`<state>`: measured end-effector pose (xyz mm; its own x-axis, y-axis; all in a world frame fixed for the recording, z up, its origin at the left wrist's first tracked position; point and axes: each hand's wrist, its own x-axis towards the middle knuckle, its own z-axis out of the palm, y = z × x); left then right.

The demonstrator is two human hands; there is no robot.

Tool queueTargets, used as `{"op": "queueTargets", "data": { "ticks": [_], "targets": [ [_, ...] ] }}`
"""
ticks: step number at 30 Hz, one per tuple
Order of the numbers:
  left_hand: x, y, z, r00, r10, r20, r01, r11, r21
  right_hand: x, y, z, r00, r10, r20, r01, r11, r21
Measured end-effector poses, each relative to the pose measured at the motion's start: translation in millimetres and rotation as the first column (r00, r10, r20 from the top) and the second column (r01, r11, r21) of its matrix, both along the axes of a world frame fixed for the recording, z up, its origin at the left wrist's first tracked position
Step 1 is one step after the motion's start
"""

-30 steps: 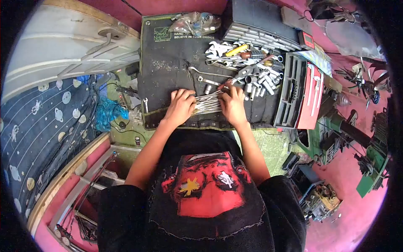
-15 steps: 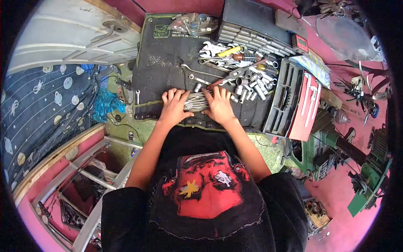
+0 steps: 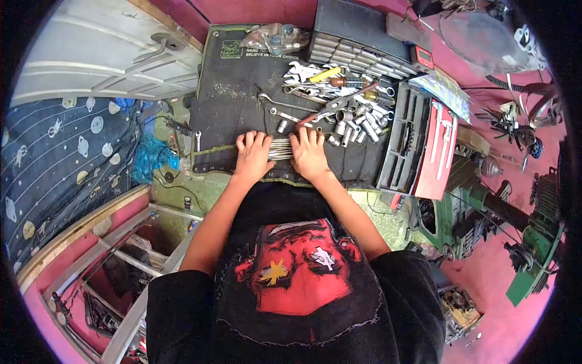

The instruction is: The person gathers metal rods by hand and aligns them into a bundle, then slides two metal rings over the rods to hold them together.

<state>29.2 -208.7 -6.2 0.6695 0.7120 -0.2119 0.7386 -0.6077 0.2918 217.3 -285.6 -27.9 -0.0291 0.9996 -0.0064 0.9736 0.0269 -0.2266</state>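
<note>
A bundle of thin silver metal rods (image 3: 280,149) lies crosswise near the front edge of the dark tool mat (image 3: 224,115); their exact kind is too small to make out. My left hand (image 3: 252,156) grips its left end, fingers curled over the top and thumb along the near side. Around the right end, my right hand (image 3: 310,157) is closed in the same way. Both palms hide the rod ends. Just beyond my fingers are a small socket (image 3: 282,126) and a combination wrench (image 3: 290,116).
Wrenches, screwdrivers and several sockets (image 3: 354,124) are heaped beyond my right hand. Behind stands a black drawer cabinet (image 3: 364,30). An open tool case (image 3: 403,139) with a red panel lies at the right. A small wrench (image 3: 198,141) rests at the mat's left edge.
My hands have moved slightly closer together on the rods, and the bundle looks narrower and more even. The whole view has shifted a little.
</note>
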Motion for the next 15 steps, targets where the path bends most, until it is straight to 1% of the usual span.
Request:
{"op": "queueTargets", "data": {
  "ticks": [1,5,10,13,15],
  "targets": [
    [-0.9,-2.5,-1.3,1.000,-0.014,0.004,0.013,0.999,0.031,-0.9,-0.6,0.2,0.999,0.010,0.042,-0.009,1.000,-0.007],
    [-4.1,-10.4,-11.0,0.998,-0.065,0.021,0.063,0.993,0.104,-5.0,-6.6,0.2,0.997,0.009,0.074,-0.010,1.000,0.010],
    [-5.6,-9.5,-11.8,0.997,-0.073,0.025,0.069,0.989,0.134,-11.7,-10.1,-3.7,0.996,-0.056,0.070,0.057,0.998,-0.010],
    [-5.7,-4.4,-11.5,0.995,-0.098,0.004,0.097,0.992,0.077,-14.3,-8.9,-5.2,0.994,-0.071,0.083,0.075,0.996,-0.047],
    [-6.4,-2.7,-10.0,0.990,-0.137,0.015,0.133,0.980,0.146,-18.0,-9.6,-4.8,0.991,-0.074,0.107,0.079,0.996,-0.034]
  ]
}}
